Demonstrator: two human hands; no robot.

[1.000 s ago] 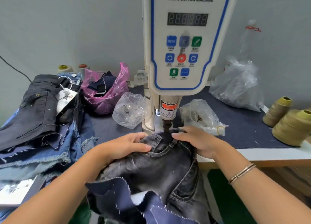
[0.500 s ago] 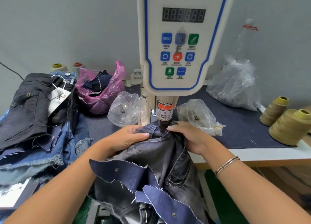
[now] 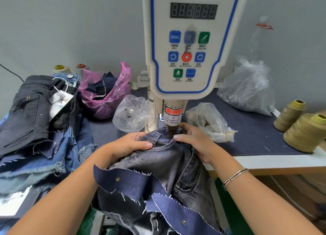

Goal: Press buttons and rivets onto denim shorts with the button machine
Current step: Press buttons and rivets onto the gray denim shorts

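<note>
Dark grey denim shorts lie bunched under the white servo button machine, with the pocket corner beneath its press head. My left hand grips the waistband fabric left of the press head, fingers curled over the pocket edge. On the right side my right hand grips the denim, thumb tip beside the press point. Navy pocket linings with two brass rivets hang out toward me.
A stack of black and blue denim shorts fills the left. A pink bag of scraps and clear plastic bags flank the machine. Olive thread cones stand at right, near the table's white edge.
The pocket corner has been slid further under the press head and both hands have shifted forward with it. The linings hang further out toward me. The view has dipped slightly.
</note>
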